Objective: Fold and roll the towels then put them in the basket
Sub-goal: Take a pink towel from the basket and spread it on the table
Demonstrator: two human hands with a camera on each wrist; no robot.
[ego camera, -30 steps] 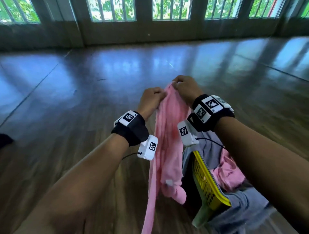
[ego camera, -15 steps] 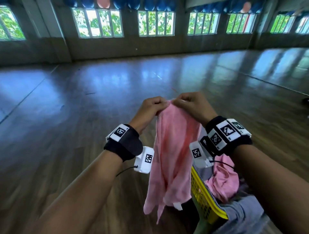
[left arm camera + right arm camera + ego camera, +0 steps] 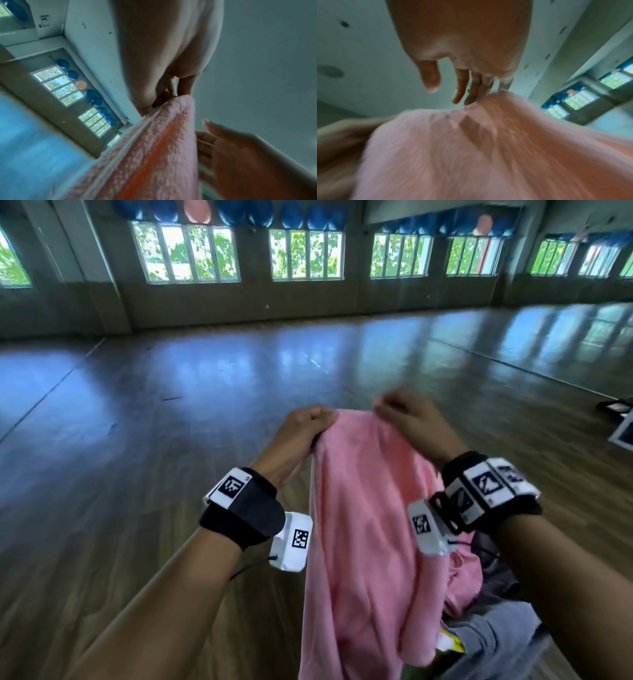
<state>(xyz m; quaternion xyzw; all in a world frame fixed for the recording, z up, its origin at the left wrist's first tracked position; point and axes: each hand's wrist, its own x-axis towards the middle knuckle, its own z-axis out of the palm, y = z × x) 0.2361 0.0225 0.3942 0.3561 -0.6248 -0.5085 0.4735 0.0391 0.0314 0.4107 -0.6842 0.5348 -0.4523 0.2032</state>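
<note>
A pink towel [image 3: 370, 525] hangs in the air in front of me, held up by its top edge. My left hand [image 3: 305, 429] pinches the towel's left top corner; in the left wrist view the fingers [image 3: 183, 86] close on the towel [image 3: 154, 155] hem. My right hand [image 3: 404, 416] is at the right end of the top edge. In the right wrist view its fingers [image 3: 462, 92] are straight and touch the towel [image 3: 488, 155], with the thumb held apart. A sliver of the yellow basket [image 3: 452, 645] shows behind the towel's lower right.
Another pink towel [image 3: 462, 577] and grey cloth [image 3: 496, 635] lie over the basket under my right forearm. A shiny wooden floor [image 3: 171, 474] spreads ahead to a wall of windows. A white-framed flat object [image 3: 621, 434] lies on the floor at far right.
My hands have drawn apart along the top edge, spreading the towel wider. The right hand's pinch has loosened to straight fingers. The view has tilted up.
</note>
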